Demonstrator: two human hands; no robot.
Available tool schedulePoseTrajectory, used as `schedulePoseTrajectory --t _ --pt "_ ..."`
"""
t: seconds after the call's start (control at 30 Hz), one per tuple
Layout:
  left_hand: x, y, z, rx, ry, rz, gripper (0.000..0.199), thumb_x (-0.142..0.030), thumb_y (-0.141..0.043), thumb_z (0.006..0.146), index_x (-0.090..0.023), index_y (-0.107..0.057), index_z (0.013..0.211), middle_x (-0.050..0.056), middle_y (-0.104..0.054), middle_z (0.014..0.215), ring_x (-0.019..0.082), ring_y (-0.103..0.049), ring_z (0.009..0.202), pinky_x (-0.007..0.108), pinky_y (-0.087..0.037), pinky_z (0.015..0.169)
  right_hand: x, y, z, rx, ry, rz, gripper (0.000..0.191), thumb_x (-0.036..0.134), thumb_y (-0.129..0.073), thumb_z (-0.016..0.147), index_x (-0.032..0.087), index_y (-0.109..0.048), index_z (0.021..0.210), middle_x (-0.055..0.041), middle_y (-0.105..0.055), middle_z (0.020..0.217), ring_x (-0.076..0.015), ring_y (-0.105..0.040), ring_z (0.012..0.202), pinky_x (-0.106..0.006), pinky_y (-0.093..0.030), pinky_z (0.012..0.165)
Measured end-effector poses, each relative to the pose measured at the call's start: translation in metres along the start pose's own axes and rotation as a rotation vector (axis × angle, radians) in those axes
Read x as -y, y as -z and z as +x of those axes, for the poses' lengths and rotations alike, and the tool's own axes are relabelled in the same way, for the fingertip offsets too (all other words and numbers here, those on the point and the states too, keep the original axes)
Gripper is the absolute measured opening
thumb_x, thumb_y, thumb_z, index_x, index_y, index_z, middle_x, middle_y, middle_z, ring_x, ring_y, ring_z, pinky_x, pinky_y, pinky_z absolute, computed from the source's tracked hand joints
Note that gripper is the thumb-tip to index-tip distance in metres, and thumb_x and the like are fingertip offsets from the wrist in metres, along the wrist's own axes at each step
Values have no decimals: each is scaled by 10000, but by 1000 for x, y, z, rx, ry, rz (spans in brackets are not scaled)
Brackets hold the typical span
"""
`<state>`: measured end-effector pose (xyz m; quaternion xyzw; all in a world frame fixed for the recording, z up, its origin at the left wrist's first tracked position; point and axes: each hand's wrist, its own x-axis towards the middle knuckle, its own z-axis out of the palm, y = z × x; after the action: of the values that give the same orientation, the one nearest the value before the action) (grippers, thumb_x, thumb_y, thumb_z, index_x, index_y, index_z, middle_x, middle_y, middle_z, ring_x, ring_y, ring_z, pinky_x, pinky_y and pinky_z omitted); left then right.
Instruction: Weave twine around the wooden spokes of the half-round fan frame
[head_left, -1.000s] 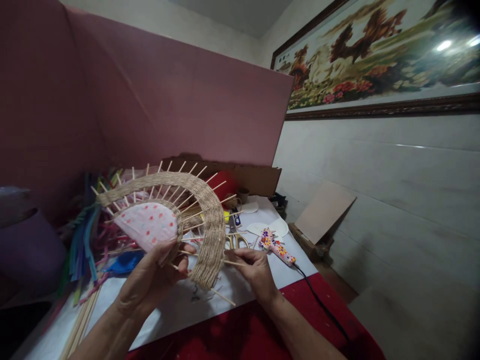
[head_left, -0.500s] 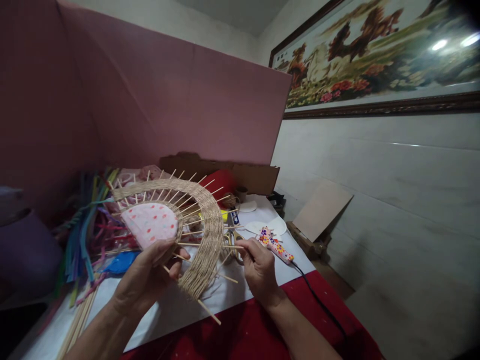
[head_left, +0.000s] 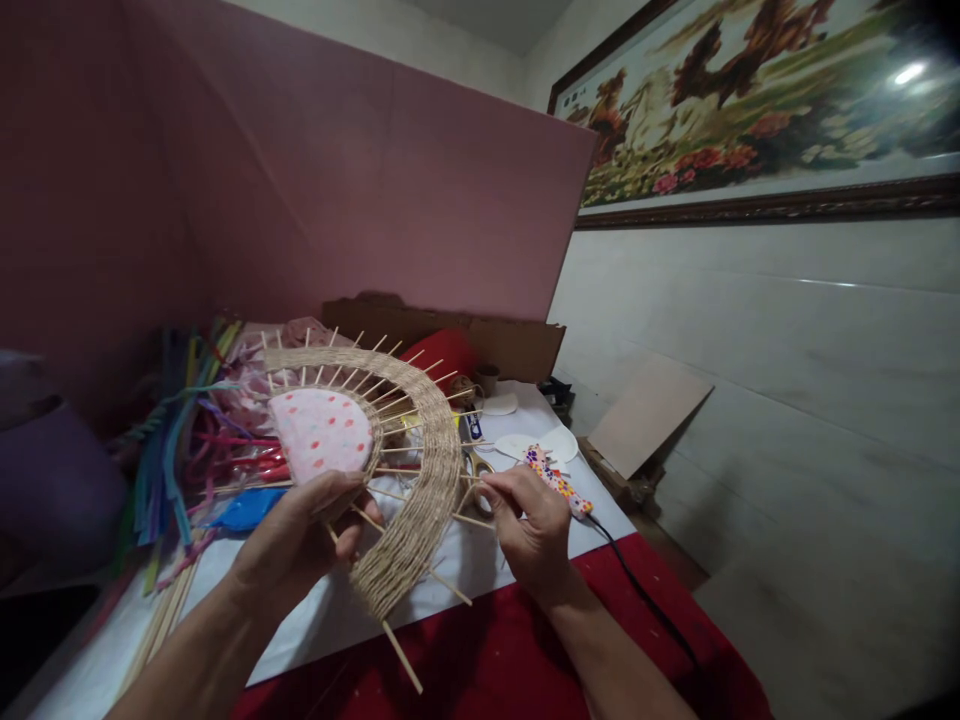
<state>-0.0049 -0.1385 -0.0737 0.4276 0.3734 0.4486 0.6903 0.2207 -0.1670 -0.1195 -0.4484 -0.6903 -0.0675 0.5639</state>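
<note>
A fan-shaped woven piece (head_left: pixel 431 440) is held up over the table, a twine band woven across thin wooden sticks that spread from a pink spotted half-round panel (head_left: pixel 321 432). My left hand (head_left: pixel 311 535) grips it at the panel's lower edge, thumb on top and fingers beneath among the sticks. My right hand (head_left: pixel 529 525) pinches a stick end at the band's outer right edge, where a bit of twine also shows. Behind that edge lie scissors (head_left: pixel 480 478), partly hidden. A flower-patterned glue gun (head_left: pixel 559 485) lies just beyond my right hand.
Colourful pipe cleaners (head_left: pixel 161 460) and a blue packet (head_left: pixel 247 509) lie left. White discs (head_left: pixel 559 443) and a small dark pot (head_left: pixel 487 377) stand farther back. A black cord (head_left: pixel 645 595) crosses the red cloth (head_left: pixel 660 620). Cardboard (head_left: pixel 652 410) leans at right.
The woven piece has shifted slightly right in view and turned a little, its lower end tipping down. My right hand has moved a little right with the stick end.
</note>
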Motion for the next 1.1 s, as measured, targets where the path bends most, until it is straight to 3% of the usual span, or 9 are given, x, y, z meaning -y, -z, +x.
schedulePoseTrajectory --t 0.33,0.53,0.67,0.83,1.1 --pt "5 -1 1 47 26 -29 236 -208 -538 752 -102 -609 554 58 -614 513 44 -383 290 180 -332 343 3 7 6 -18 9 85 134 151 -559 793 218 -649 866 -33 -612 771 -143 -560 716 -271 -453 629" --pt "6 2 2 149 31 -118 236 -195 -512 767 -89 -622 588 88 -621 505 41 -381 265 175 -329 333 3 10 11 -24 -205 356 70 214 -591 778 202 -659 770 -23 -609 733 -146 -559 704 -270 -447 636" --pt "7 3 2 153 46 -182 229 -192 -520 764 -82 -616 589 91 -620 490 42 -380 253 172 -325 324 -1 10 12 -30 -340 524 55 244 -641 733 200 -664 757 -3 -585 671 -111 -510 579 -231 -415 512" --pt "4 6 1 145 68 -285 204 -186 -522 754 -82 -616 606 76 -617 491 35 -359 250 176 -333 322 -2 8 10 -165 -338 437 58 247 -675 697 196 -666 724 14 -559 595 -96 -459 503 -224 -388 460" --pt "7 0 -2 180 68 -251 202 -185 -528 763 -80 -628 622 85 -628 485 32 -362 245 164 -325 319 4 -2 6 -110 -347 446 72 237 -637 732 180 -633 687 -17 -617 700 -141 -552 677 -244 -440 607"
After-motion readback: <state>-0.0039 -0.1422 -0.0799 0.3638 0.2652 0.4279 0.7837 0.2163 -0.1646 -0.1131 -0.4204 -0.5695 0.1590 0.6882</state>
